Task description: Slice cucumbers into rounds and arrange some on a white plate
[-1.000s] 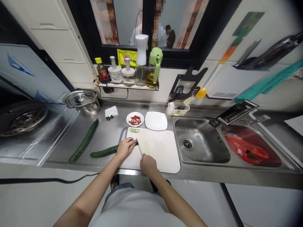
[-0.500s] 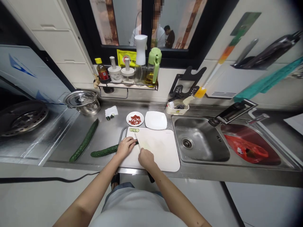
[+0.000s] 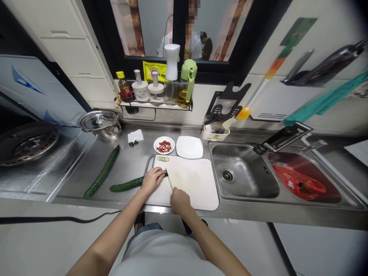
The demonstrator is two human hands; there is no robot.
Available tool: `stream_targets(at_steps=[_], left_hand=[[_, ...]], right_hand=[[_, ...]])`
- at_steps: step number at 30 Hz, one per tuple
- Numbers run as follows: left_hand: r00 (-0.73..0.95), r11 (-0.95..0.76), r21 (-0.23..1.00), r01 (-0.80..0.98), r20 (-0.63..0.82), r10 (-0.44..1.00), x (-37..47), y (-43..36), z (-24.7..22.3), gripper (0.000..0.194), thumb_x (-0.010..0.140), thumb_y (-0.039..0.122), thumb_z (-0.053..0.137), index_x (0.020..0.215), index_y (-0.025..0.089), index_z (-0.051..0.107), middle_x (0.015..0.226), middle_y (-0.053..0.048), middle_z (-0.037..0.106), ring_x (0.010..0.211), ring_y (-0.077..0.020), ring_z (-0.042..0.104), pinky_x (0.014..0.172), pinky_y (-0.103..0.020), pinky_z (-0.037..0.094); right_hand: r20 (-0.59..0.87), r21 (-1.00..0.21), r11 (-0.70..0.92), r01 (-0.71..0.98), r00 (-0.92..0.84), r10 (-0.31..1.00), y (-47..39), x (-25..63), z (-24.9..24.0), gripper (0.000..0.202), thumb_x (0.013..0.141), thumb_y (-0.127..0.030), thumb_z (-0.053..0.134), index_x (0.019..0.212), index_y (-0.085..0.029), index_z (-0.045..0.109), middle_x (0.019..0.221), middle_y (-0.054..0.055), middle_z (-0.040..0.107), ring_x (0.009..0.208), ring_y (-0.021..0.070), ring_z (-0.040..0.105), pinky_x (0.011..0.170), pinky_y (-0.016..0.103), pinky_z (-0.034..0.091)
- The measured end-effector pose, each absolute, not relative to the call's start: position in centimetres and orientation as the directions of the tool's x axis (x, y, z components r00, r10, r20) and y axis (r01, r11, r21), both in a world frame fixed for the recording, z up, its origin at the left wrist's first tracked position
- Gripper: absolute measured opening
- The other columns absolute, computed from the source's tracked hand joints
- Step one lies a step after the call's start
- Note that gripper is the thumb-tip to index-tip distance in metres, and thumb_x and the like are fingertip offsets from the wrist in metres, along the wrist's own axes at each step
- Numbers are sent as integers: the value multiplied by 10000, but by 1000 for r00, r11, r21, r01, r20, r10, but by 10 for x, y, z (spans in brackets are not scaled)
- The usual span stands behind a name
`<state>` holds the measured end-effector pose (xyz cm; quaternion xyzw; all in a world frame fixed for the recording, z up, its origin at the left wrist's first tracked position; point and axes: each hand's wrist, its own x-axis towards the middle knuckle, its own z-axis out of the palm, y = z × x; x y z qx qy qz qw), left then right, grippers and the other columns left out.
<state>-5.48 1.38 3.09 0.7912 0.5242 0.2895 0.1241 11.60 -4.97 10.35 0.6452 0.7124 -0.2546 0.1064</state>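
My left hand (image 3: 153,179) is closed over the right part of a long green cucumber (image 3: 126,185), pressing it against the white cutting board (image 3: 198,180). The cucumber's left part sticks out past the board over the steel counter. In my right hand (image 3: 180,199) is the handle of a knife (image 3: 170,181); its blade stands at the cucumber's cut end, close beside my left fingertips. Several cucumber slices (image 3: 163,158) lie in a row at the board's upper left corner. A second whole cucumber (image 3: 102,172) rests on the counter to the left.
Behind the board are a plate of chopped red pieces (image 3: 164,145) and a white square plate (image 3: 189,147). A sink (image 3: 244,168) with a red plastic bag (image 3: 299,182) is at right. A lidded steel pot (image 3: 100,124) and cucumber ends (image 3: 133,143) stand left.
My right hand has drawn the knife slightly back toward me and to the right. My left hand stays on the cucumber.
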Motion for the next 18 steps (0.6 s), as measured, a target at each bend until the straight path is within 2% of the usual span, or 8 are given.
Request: stream_targets(at_steps=[18], left_hand=[[273,-413,498,763,330,904,-54,12,34,247,901,285,499,1057,261,689,1008,-48,642,941,-168,576,829,-310,479]], right_hand=[[-458,-263,35,964,-157,875,-32,109,102,303,864,-95,368,1063,-110,596,963,163,680,975,224,641,757,285,440]])
